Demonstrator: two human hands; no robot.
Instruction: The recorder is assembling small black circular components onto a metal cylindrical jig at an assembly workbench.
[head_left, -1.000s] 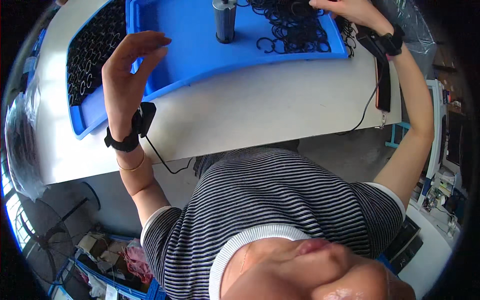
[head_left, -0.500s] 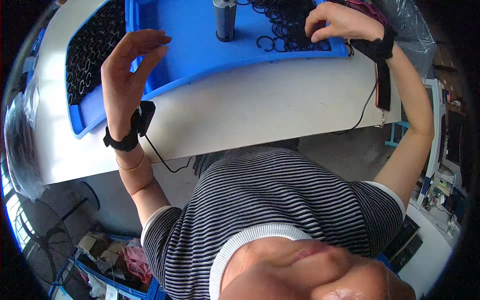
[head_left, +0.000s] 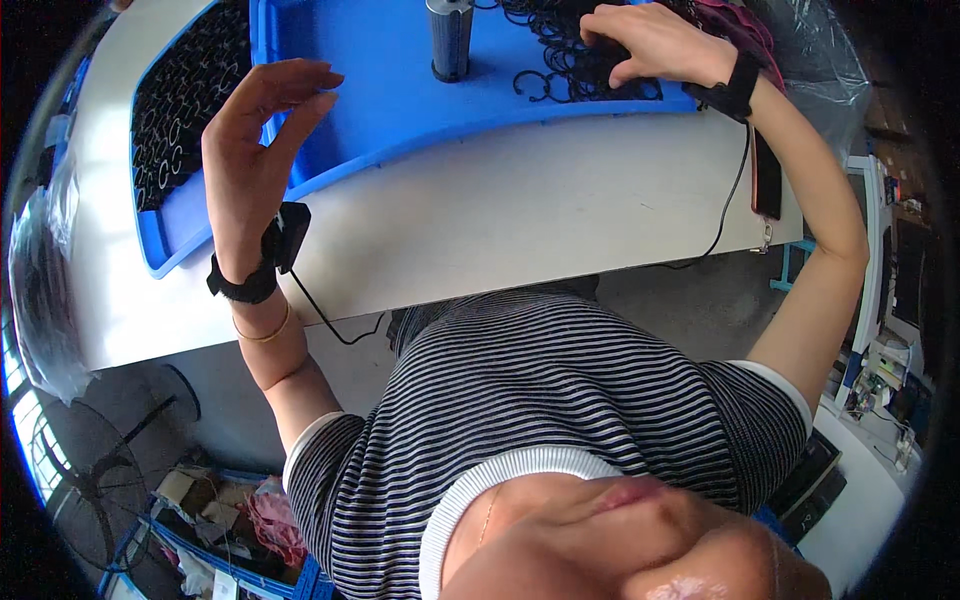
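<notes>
My left hand [head_left: 245,140] hovers over the near left corner of a blue tray [head_left: 340,130], fingers curved and thumb apart, with nothing seen between them. My right hand [head_left: 665,45] is over a heap of black open rings [head_left: 560,45] at the tray's right side. Its thumb and fingers are spread apart, and no ring shows in its grasp. A dark grey cylinder with a lighter top [head_left: 450,45] stands upright in the tray between my hands. One black ring [head_left: 530,85] lies at the heap's left edge.
Left of my left hand, a second blue tray [head_left: 155,235] holds closely packed black rings [head_left: 190,110]. A phone [head_left: 767,175] lies on the white table [head_left: 500,200] at right. Wires trail from both wrist straps. Clear plastic bags [head_left: 50,290] rest at the table's left end.
My right hand has shifted left over the heap of rings, and its thumb and fingers have spread wider. The left hand has stayed where it was.
</notes>
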